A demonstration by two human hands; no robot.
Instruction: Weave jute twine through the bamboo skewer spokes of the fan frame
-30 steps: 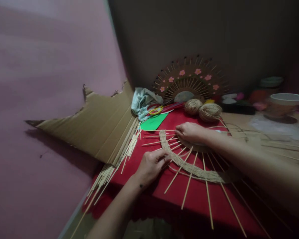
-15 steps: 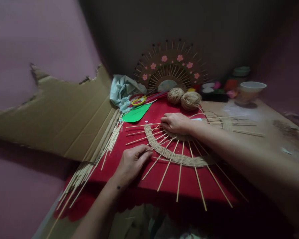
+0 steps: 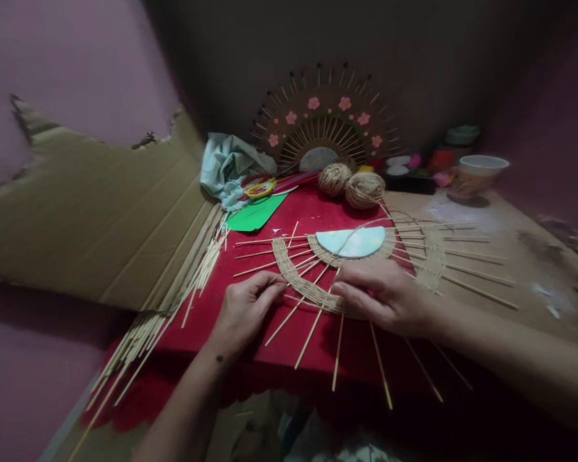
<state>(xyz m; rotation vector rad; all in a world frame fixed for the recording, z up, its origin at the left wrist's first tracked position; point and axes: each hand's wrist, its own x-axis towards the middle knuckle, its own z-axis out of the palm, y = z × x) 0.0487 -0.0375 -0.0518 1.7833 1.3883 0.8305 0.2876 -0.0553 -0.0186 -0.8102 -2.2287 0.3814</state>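
A half-round fan frame of thin sticks lies on the red cloth [image 3: 212, 340], with a woven twine band [image 3: 298, 282] curving across its spokes. At its centre is a pale blue half-disc [image 3: 356, 241] edged by a narrower woven strip. My left hand [image 3: 245, 308] pinches a thin stick at the band's lower left edge. My right hand [image 3: 390, 295] is closed over the front of the band, its fingertips pinched. Twine [image 3: 349, 244] crosses the half-disc towards those fingertips; the exact grip is hidden.
Two twine balls [image 3: 365, 190] sit behind the frame, near yellow-handled scissors [image 3: 261, 188] and green paper [image 3: 257, 213]. Loose sticks [image 3: 144, 343] and torn cardboard [image 3: 101, 212] line the left. A flowered fan [image 3: 327, 106] stands behind; a bowl [image 3: 479, 176] is at right.
My right hand has moved from the inner woven strip towards me onto the outer band, uncovering the half-disc. My left hand keeps its pinch near the band's left edge. The view has shifted slightly.
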